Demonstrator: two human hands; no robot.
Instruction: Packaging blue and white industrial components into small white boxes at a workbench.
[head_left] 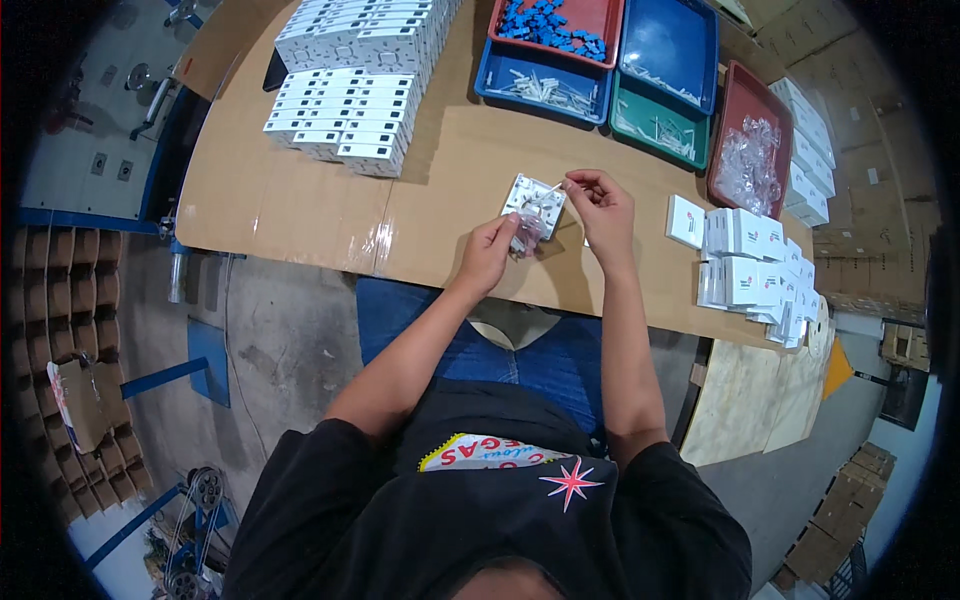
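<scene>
Near the front edge of the table, a square white plastic housing (547, 196) with small parts inside lies in front of me. My left hand (487, 255) is closed at its lower left side, thumb and fingers on a small clear plastic bag (529, 236) of parts. The bag overlaps the lower part of the housing; whether the fingers also grip the housing, I cannot tell. At the housing's upper right corner, my right hand (606, 212) pinches a thin white piece (558, 186) between thumb and forefinger. Its other fingers are curled.
White boxes (375, 125) are stacked at the far left. Beyond my hands stand trays: red with blue parts (609, 20), blue (600, 105) and green (618, 120) with white pieces, red with clear bags (733, 90). Small white packs (757, 282) pile up at the right.
</scene>
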